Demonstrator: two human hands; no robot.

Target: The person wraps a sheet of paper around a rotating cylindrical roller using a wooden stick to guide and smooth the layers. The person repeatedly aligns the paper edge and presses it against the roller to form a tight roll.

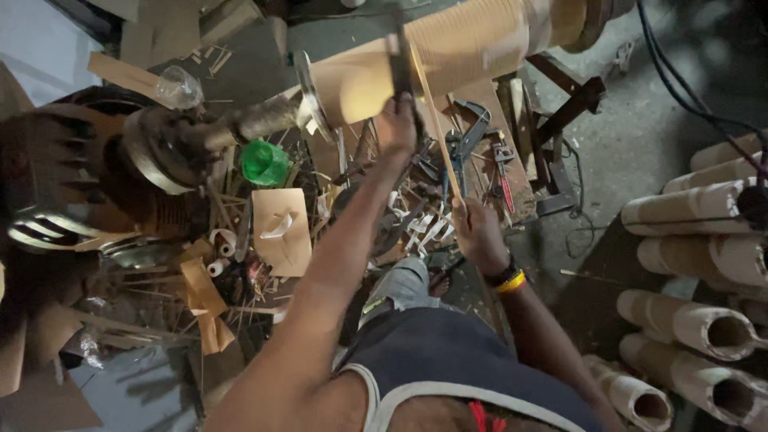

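Large tan cardboard tube (448, 48) far centre, mounted on lathe (160, 152). Left hand (398, 124) clamped on dark tool (398, 60) against it. Right hand (478, 232) grips one thin wooden strip (436, 120). About eight tubes (704, 264) stacked right.

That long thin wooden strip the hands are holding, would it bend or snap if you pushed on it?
The wooden strip looks long and very thin, so it probably flexes easily. Being so slender, it is likely light and might snap if bent hard. The right hand grips its lower end, the left hand higher up.
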